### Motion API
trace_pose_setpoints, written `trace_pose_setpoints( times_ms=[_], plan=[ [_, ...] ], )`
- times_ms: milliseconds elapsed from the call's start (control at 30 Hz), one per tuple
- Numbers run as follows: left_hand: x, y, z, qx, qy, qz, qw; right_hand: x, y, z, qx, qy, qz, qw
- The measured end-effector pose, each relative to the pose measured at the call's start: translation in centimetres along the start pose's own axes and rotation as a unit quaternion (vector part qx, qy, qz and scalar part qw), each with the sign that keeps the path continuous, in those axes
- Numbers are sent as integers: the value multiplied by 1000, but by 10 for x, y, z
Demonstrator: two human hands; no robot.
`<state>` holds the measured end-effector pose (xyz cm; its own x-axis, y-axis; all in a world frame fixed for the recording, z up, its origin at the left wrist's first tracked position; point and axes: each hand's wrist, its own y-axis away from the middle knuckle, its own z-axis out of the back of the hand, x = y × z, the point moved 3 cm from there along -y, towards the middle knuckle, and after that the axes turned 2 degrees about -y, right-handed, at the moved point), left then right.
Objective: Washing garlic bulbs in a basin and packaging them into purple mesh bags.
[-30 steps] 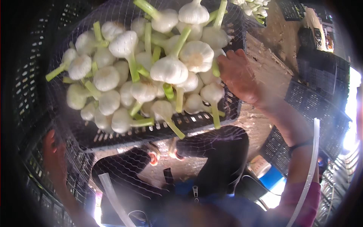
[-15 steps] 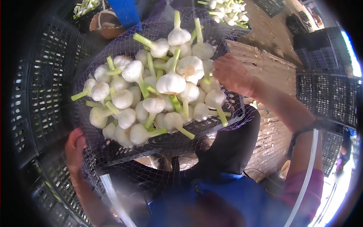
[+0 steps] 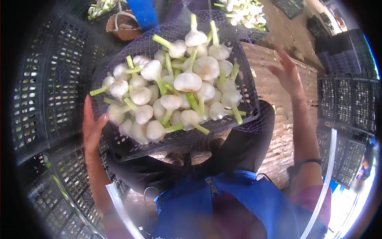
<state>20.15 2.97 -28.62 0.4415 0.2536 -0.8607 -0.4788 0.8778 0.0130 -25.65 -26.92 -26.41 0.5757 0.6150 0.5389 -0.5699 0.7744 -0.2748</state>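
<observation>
A black plastic crate (image 3: 135, 149) full of white garlic bulbs (image 3: 188, 81) with short green stems sits before me over my knees. Purple netting (image 3: 260, 124) lies around the crate and its heap. At the crate's left side is my left hand (image 3: 94, 126), thumb and fingers apart. It is beside the netting, and I cannot tell whether it touches it. My right hand (image 3: 287, 76) is raised in the air right of the crate, fingers spread, holding nothing.
Tall black crates (image 3: 59, 79) form a wall close on the left. More black crates (image 3: 346, 103) are stacked at the right. Beyond the heap are a brown basket (image 3: 125, 34), a blue upright piece (image 3: 142, 14) and more garlic (image 3: 248, 16). Ridged boards (image 3: 274, 147) cover the ground.
My right hand has left the crate's right edge, moving right and opening. My left hand's fingers have spread. The netting over my lap has drawn back toward the crate.
</observation>
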Motion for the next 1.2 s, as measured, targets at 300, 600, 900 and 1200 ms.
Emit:
trace_pose_setpoints(
  times_ms=[300, 600, 900, 1200],
  plan=[
    [-2, -38, -18, -247, -240, -9, 939, 39, -15, -71, 18, -162, -65, 985],
    [16, -18, -12, -203, -116, 63, 970, 59, -29, -72, -153, -131, -228, 953],
    [-190, -6, -183, 141, -12, -128, 982, 51, -27, -73, -263, -544, -113, 788],
    [-164, -36, -319, 208, -213, -81, 951, 33, -22, -79, -281, -726, -135, 613]
  ],
)
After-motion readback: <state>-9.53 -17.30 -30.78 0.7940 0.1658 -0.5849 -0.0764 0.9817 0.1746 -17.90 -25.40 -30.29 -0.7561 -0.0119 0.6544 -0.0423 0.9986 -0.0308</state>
